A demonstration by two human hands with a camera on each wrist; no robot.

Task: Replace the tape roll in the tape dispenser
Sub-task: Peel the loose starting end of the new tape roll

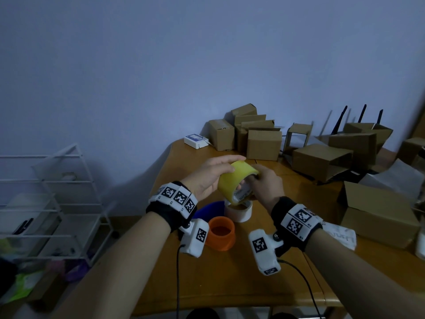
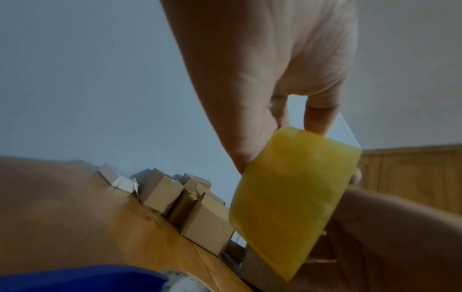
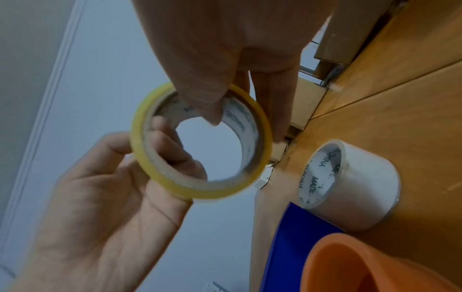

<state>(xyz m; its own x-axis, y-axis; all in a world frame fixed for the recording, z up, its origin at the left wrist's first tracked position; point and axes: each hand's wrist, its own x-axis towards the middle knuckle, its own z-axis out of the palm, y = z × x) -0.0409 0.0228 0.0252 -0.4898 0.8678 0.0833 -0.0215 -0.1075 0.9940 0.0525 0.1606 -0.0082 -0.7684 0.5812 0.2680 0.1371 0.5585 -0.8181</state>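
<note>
We see a wood counter (image 1: 230, 277) w/ a heap of cardboard boxes (image 1: 264, 143) along its far edge & right side, plus a small white device (image 1: 196, 140) by the wall. A white wire rack (image 1: 53, 203) stands on the floor to the left.

Nearer us on the counter: an orange ring (image 1: 221, 232), a blue part (image 1: 210, 210) just behind it, & a white tape roll (image 1: 239, 210) beside both, lying flat, core printing visible in the right wrist view. Can't tell if the orange & blue pieces belong to the dispenser.

The yellow roll (image 1: 236, 180) is held up in the air over the white roll, between both hands, not touching the counter.

Left hand (image 1: 211, 178) grips the yellow roll: in the right wrist view its fingers (image 3: 170, 150) curl inside the core, thumb along the outer face.

Right hand (image 1: 264, 183) also grips it: thumb tip (image 3: 207, 102) hooks inside the core at the top rim, other fingers lie on the outside of the roll. So both hands are closed on the same roll, left from below/left, right from the far side.

Each wrist carries a black strap w/ white marker tags & a small white cam; cables trail off toward us.
</note>
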